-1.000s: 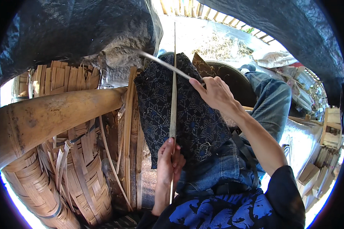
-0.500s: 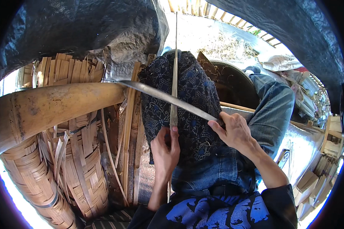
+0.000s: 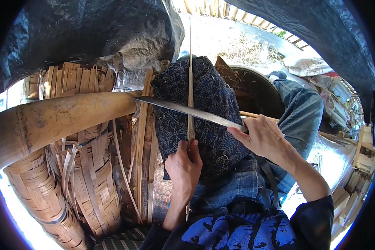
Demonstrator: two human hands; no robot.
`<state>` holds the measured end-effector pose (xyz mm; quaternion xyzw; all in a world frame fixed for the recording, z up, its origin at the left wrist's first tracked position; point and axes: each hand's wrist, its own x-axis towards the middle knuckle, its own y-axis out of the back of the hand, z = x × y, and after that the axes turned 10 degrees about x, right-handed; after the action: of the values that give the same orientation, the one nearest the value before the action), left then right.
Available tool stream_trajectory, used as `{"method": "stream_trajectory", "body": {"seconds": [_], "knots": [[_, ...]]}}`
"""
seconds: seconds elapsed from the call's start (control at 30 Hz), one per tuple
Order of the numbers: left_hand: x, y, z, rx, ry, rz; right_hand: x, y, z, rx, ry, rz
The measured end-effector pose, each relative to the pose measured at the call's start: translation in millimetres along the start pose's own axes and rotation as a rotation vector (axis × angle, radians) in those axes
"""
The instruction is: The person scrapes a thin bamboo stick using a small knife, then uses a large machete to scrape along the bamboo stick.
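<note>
A long, thin bamboo strip (image 3: 191, 89) lies lengthwise over my lap on a dark blue patterned cloth (image 3: 214, 93). My left hand (image 3: 182, 168) is closed on its near part, thumb and fingers pinching it. In my right hand (image 3: 264, 135) is the handle of a long knife (image 3: 175, 107); the fingers wrap round it and hide most of it. The blade points left and crosses the strip a little beyond my left hand. Whether the edge touches the strip I cannot tell. The blade's tip is by the end of a thick bamboo pole (image 3: 75, 109).
Woven bamboo baskets or rolls (image 3: 89, 183) and upright slats (image 3: 143, 166) crowd my left side. A dark round basin (image 3: 254, 89) stands ahead to the right. Dark sheeting (image 3: 91, 29) hangs above. Cut wood pieces (image 3: 354, 183) are stacked at far right.
The knife's tip has come slightly nearer to me and the blade lies flatter across the strip. My right hand has shifted a little to the right; my left hand has moved slightly right and nearer.
</note>
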<state>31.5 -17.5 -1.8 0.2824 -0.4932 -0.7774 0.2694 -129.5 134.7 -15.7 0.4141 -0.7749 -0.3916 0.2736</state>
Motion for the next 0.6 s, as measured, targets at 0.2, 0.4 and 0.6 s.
{"method": "stream_trajectory", "body": {"seconds": [0.2, 0.4, 0.6], "knots": [[-0.4, 2.2, 4.5, -0.126, 0.041, -0.023, -2.1, 4.1, 3.5, 0.096, -0.083, -0.104], [0.1, -2.0, 1.9, -0.104, -0.007, -0.030, -3.3, -14.9, 19.6, 0.061, 0.051, 0.037], [-4.0, -5.2, 2.2, -0.175, 0.006, -0.019, 7.9, -30.7, 9.9, 0.064, -0.059, -0.015]]}}
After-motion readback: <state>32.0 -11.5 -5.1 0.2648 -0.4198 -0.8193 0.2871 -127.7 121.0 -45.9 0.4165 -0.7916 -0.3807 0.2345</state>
